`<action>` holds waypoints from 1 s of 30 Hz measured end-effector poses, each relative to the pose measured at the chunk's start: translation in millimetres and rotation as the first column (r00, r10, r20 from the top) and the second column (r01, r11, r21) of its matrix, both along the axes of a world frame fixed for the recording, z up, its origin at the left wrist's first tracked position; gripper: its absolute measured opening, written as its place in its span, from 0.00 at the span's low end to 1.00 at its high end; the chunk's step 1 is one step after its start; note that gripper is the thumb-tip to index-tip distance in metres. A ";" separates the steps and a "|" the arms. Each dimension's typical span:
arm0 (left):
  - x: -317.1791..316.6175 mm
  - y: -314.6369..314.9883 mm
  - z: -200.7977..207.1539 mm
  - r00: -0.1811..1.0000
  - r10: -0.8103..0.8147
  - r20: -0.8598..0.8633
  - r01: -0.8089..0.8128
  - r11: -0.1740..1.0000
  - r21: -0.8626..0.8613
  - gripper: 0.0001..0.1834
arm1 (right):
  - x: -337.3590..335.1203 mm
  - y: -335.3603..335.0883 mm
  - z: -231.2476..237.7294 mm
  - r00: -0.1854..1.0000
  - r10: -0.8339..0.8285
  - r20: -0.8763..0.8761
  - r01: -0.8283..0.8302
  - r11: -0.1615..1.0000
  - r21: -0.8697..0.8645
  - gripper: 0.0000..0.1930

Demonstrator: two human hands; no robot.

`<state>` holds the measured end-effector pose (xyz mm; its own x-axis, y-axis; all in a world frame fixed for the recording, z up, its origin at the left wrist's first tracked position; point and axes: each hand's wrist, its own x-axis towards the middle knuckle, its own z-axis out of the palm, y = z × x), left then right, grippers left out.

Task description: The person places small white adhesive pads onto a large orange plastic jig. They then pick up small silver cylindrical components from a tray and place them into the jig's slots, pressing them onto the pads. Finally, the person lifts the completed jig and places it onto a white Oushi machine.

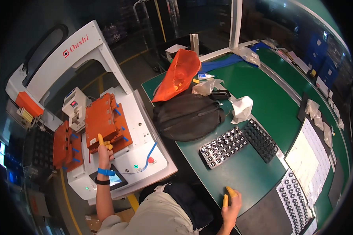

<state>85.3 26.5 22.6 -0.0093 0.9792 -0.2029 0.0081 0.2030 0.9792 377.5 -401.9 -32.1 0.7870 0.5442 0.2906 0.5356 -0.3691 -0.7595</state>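
At the machine on my left, my left hand [104, 150] reaches to the near edge of an orange fixture [101, 117] with blue pegs along its side. Yellow cots cover some of its fingers; the index stretches forward and the others bend, apart from it. Whether the fingertips touch the fixture is hard to tell. My right hand [232, 203], also with yellow finger cots, is at the near edge of the green table [198, 166], its fingers apart and nothing in them. Beyond it lies a black tray [224, 147] filled with small silver-and-black round parts.
A second orange fixture [64, 145] sits left on the white machine [123, 98]. Near my left wrist are a small screen [115, 178] and a red button [151, 160]. The table holds a black bag [190, 117], an orange bag [180, 72], another black tray [261, 139] and a white part-filled tray [292, 199].
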 end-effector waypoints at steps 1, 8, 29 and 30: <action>1.5 -0.8 -1.0 1.000 0.017 -0.003 -0.017 1.000 0.005 0.16 | -1.0 0.5 1.6 1.000 0.004 0.002 -0.004 1.000 -0.006 0.14; 6.3 6.8 -13.1 0.984 0.166 0.069 -0.173 0.980 0.100 0.12 | -3.8 -3.7 -0.4 0.999 -0.007 0.052 0.008 1.000 -0.011 0.13; 51.5 -52.5 88.1 0.580 -0.113 0.806 -0.332 0.871 0.362 0.29 | 1.3 -2.2 -1.4 0.999 -0.039 0.024 0.030 0.948 0.317 0.12; 56.3 -60.6 86.3 0.627 -0.113 0.771 -0.328 0.859 0.392 0.30 | -8.6 -2.4 1.4 1.000 -0.025 -0.019 0.029 0.954 0.300 0.12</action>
